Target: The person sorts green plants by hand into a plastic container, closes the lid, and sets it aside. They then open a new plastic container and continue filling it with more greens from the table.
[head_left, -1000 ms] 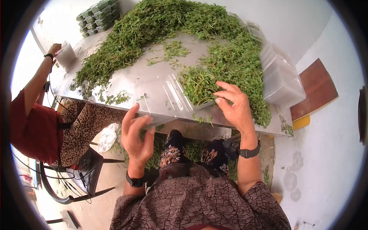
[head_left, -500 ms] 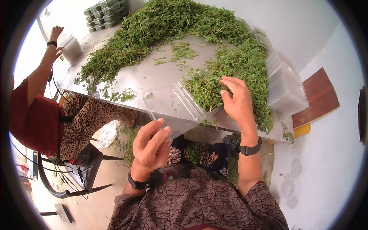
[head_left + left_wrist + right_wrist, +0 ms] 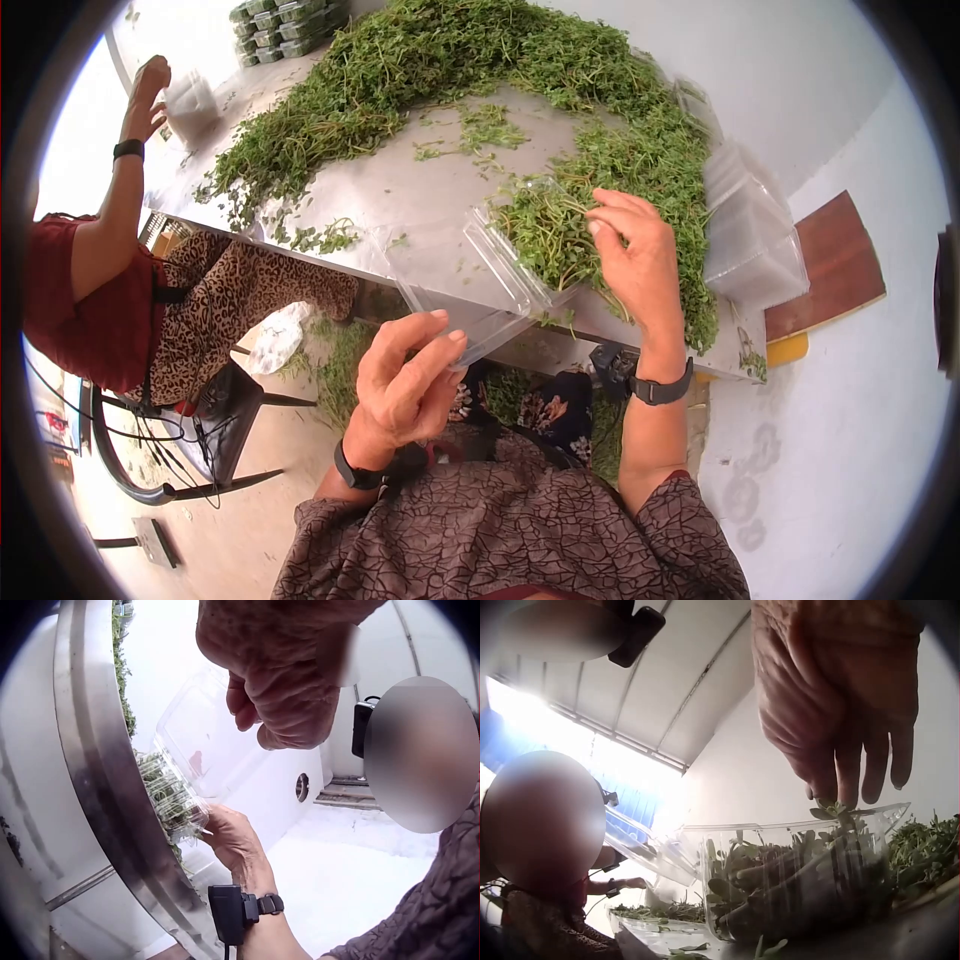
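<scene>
A clear plastic clamshell box (image 3: 795,889) full of leafy green stems (image 3: 548,238) sits near the table's front edge. Its hinged lid (image 3: 508,268) is swung out toward the person's body. With thumb and fingers, my left hand (image 3: 410,382) pinches the lid's near edge, above the lap. My right hand (image 3: 640,262) is over the box's right side, fingers fairly straight and pointing down. In the right wrist view, those fingertips (image 3: 847,796) touch the top leaves at the rim. The left wrist view shows the lid (image 3: 196,739) standing up from the filled base.
A large heap of greens (image 3: 400,95) curves round the metal table (image 3: 400,190). Nested clear boxes (image 3: 750,235) stand at the right edge; packed boxes (image 3: 290,28) are stacked at the far left. Another person in a red top (image 3: 95,300) works at left beside a chair (image 3: 225,420).
My left hand has moved right and down, and now grips the lid, which tilts toward the body. My right hand stays over the greens at the box. The other person's hand has risen.
</scene>
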`<state>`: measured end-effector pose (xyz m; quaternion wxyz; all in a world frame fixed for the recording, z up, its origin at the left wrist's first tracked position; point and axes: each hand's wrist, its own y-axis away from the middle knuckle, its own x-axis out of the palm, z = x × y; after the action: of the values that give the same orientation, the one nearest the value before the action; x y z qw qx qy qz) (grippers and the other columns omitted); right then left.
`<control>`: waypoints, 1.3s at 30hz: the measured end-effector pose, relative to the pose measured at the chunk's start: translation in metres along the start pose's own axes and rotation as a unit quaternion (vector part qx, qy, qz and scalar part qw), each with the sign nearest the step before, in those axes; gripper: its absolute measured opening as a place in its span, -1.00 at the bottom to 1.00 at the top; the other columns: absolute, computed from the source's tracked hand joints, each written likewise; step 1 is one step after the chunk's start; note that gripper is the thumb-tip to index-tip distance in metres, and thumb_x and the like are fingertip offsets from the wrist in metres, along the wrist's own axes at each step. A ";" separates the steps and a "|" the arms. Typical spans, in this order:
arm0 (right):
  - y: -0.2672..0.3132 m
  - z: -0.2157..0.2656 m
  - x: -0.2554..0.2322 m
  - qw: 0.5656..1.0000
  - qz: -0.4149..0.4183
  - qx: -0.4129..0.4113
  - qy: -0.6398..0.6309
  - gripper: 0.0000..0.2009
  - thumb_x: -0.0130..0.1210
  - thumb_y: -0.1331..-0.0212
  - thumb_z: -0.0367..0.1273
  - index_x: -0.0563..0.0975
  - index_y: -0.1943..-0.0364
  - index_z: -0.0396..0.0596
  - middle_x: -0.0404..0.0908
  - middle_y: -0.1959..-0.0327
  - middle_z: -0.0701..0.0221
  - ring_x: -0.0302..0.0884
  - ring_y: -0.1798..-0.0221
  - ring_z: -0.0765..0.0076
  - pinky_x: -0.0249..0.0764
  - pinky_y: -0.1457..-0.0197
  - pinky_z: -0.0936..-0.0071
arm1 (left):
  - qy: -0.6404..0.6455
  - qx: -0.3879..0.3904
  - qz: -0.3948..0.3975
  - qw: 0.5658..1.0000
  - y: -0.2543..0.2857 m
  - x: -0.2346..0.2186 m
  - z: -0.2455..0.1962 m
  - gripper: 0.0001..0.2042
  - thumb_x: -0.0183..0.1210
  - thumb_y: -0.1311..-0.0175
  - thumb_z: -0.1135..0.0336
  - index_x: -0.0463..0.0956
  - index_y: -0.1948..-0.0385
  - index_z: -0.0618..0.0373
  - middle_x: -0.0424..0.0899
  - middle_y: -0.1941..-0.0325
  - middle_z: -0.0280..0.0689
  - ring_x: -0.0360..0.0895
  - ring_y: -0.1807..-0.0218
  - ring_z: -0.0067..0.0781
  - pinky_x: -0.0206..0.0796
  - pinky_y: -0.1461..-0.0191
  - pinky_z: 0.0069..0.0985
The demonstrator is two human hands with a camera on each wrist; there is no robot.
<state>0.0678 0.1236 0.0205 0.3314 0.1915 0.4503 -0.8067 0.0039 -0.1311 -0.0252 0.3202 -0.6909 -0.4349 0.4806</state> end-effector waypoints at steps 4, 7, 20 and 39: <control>-0.002 0.002 0.000 0.999 -0.032 0.019 0.021 -0.86 0.11 0.02 -0.50 0.63 0.35 -0.17 0.65 0.20 0.24 0.52 0.05 0.10 0.43 -0.04 0.30 | 0.008 0.007 0.009 1.000 -0.001 -0.001 -0.002 -0.53 0.22 0.33 0.62 0.55 0.17 0.19 0.51 0.12 -0.05 0.51 0.38 -0.30 0.38 0.32 -0.46; -0.007 0.003 0.007 0.999 -0.008 0.028 0.013 -0.87 0.12 0.02 -0.48 0.63 0.37 -0.17 0.65 0.23 0.28 0.50 0.05 0.11 0.39 -0.07 0.28 | 0.010 0.018 0.008 1.000 -0.004 0.000 -0.005 -0.53 0.24 0.30 0.62 0.55 0.16 0.20 0.51 0.12 -0.06 0.50 0.39 -0.32 0.37 0.33 -0.46; -0.012 -0.011 0.021 0.990 0.102 -0.070 0.063 -0.77 0.08 -0.10 -0.42 0.62 0.16 -0.14 0.51 -0.09 0.18 0.33 -0.22 0.04 0.20 -0.29 0.17 | 0.067 0.061 0.027 0.996 -0.014 0.010 -0.013 -0.54 0.28 0.29 0.63 0.56 0.15 0.23 0.52 0.12 -0.08 0.52 0.37 -0.30 0.40 0.31 -0.45; 0.018 -0.015 0.012 0.997 0.058 0.037 -0.025 -0.75 0.05 -0.16 -0.44 0.58 0.08 -0.13 0.57 -0.02 0.26 0.44 -0.12 0.08 0.32 -0.19 0.28 | 0.069 0.075 0.042 0.994 -0.018 0.013 -0.019 -0.52 0.28 0.28 0.62 0.56 0.13 0.22 0.52 0.06 -0.06 0.52 0.39 -0.37 0.40 0.29 -0.48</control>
<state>0.0723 0.1249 -0.0057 0.3811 0.2093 0.3996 -0.8070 0.0188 -0.1121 -0.0087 0.3796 -0.7144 -0.3449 0.4760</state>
